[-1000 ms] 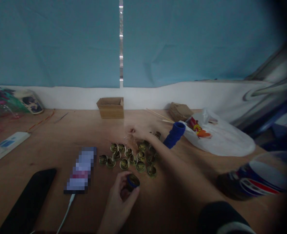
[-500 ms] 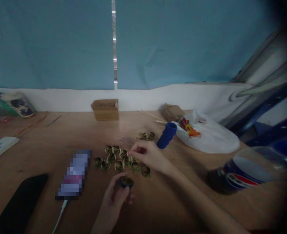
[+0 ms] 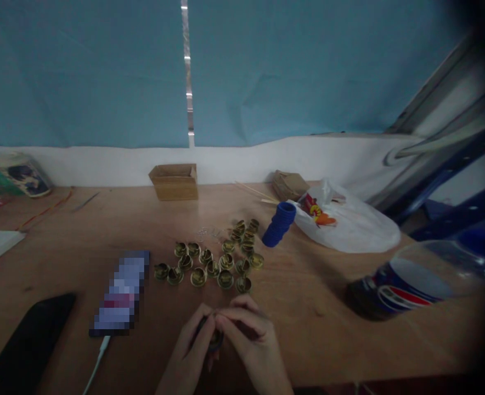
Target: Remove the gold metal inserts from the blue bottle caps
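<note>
Low at the front of the table, my left hand is closed around a small round piece with a dark rim and a brass-coloured inside. Thumb and fingertips of my right hand are pinched together at the top of that piece; anything between them is too small to make out. Beyond both hands lie several shallow round brass-coloured cups, spread in a loose group. Behind them is a scatter of tiny clear bits. To the right of the cups stands a leaning stack of blue rings.
On the left lie a phone with a white cable and a black flat object. An open cardboard box stands at the back. To the right are a white plastic bag, a crumpled brown box and a Pepsi bottle on its side.
My right hand has come back from the brass-coloured cups to the piece in my left hand, its fingertips now meeting the left ones. The view has shifted slightly.
</note>
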Motion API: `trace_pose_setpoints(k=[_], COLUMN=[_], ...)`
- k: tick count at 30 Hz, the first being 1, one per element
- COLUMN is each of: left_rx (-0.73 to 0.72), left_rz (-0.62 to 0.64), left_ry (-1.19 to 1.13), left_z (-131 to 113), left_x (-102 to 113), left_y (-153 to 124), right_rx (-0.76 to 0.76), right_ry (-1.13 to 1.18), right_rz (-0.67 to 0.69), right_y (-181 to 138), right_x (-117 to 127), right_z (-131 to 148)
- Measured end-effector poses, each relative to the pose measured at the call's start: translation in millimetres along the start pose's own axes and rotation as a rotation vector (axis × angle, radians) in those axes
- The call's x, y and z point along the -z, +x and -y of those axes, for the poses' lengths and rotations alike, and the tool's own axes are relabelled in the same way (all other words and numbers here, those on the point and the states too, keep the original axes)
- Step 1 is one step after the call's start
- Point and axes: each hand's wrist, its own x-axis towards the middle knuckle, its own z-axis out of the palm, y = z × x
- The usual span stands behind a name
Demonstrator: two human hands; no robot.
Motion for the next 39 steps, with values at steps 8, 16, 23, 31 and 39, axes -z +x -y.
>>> trace_pose_setpoints(k=[8, 16, 23, 31, 39], left_rx=[-0.208, -0.343, -0.336, -0.491, -0.821], left_rz=[-0.018, 0.001, -0.22, -0.116, -0.194], left_ry=[0.229, 0.347, 0.089, 0.038, 0.251], left_z=[-16, -26, -41, -44, -52], left_x=[-6, -8, -12, -7, -3], left_y=[3, 1, 0, 7, 11], right_rx=[0.048, -0.248, -0.219, -0.269, -0.392], right_ry=[-0.239, 0.145, 0.444, 0.764, 0.955], right_rz=[0.087, 0.191, 0.081, 0.257, 0.304], right_y=[-1, 4, 20, 34, 28], right_x=[12, 23, 26, 14, 13], right_z=[2, 3, 17, 36, 39])
